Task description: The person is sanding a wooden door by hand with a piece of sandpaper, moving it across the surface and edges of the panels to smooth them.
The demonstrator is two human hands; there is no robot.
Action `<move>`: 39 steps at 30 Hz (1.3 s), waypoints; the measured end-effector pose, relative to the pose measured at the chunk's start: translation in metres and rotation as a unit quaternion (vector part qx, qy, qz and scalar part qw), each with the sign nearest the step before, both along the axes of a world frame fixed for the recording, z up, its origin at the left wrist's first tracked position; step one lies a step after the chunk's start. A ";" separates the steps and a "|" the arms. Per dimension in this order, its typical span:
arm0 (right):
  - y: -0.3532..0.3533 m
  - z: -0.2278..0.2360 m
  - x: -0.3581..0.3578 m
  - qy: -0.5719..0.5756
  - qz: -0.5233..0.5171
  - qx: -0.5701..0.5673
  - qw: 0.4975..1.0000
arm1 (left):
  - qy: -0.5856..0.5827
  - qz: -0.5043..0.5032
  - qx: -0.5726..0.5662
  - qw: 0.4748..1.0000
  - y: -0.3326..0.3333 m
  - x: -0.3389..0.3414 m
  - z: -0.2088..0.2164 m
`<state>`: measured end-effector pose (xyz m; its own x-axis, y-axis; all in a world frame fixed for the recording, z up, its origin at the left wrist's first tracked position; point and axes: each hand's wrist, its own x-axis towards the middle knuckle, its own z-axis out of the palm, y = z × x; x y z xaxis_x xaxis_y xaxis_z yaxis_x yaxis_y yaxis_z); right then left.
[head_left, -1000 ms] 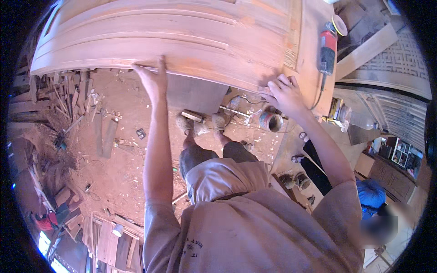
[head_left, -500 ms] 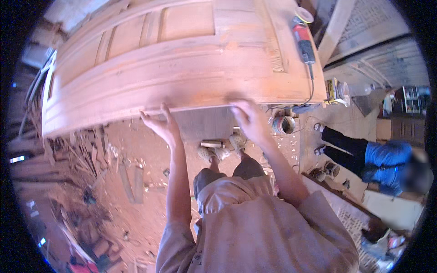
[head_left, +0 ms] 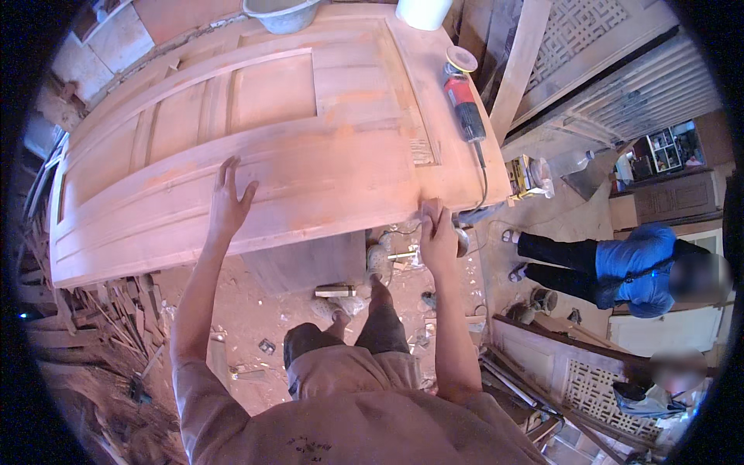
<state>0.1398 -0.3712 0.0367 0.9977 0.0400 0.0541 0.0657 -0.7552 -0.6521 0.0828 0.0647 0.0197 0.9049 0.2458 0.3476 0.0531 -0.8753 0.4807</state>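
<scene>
- Panelled wooden door (head_left: 341, 155) is lying flat before me, spreading out beneath my left hand (head_left: 227, 208) and bringing its near edge up to my right hand (head_left: 439, 236).
- Left hand: fingers are reaching forward over the door's face, opening out loosely, thumb standing well apart on the right side. They are gripping nothing that I can see; whether the tips are touching the wood, I cannot tell.
- Right hand: fingers are bending together at the near edge, toward the door's right end. How far they are closing, and whether they are holding anything, I cannot tell.
- Recessed panels (head_left: 275, 93) are running across the door beyond my left fingers; orange-brown patches (head_left: 356, 96) are showing farther off, between both sets of fingers.
- Angle grinder (head_left: 467, 108), red and black, is resting beyond my right fingers and slightly right of them, its cord (head_left: 485, 174) trailing back to their right.
- White container (head_left: 424, 11) is standing past the grinder; grey basin (head_left: 283, 14) is sitting at the far edge, well beyond my left fingers.
- Dark flat board (head_left: 306, 263) is showing below the near edge, between my hands.
- Scrap wood (head_left: 116, 318) is lying heaped well left of my left fingers.
- Person in blue (head_left: 639, 267) is standing well right of my right fingers.
</scene>
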 end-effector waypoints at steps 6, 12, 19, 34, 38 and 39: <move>0.013 -0.016 0.020 -0.088 0.072 -0.109 0.988 | 0.051 0.025 0.073 0.996 0.057 0.037 -0.026; 0.030 0.002 0.028 0.015 0.019 -0.170 0.985 | 0.043 0.025 0.114 0.992 0.073 0.058 -0.038; 0.065 -0.009 0.104 0.016 0.032 -0.159 0.987 | 0.068 0.032 0.142 0.987 0.065 0.060 -0.034; 0.036 -0.008 0.058 0.044 0.049 -0.168 0.984 | 0.075 0.026 0.135 0.988 0.073 0.060 -0.044; 0.079 -0.022 0.150 -0.094 0.127 -0.243 0.957 | 0.075 0.024 0.127 0.989 0.069 0.057 -0.037; 0.089 -0.029 0.186 -0.020 0.066 -0.197 0.978 | 0.076 0.009 0.133 0.988 0.065 0.065 -0.035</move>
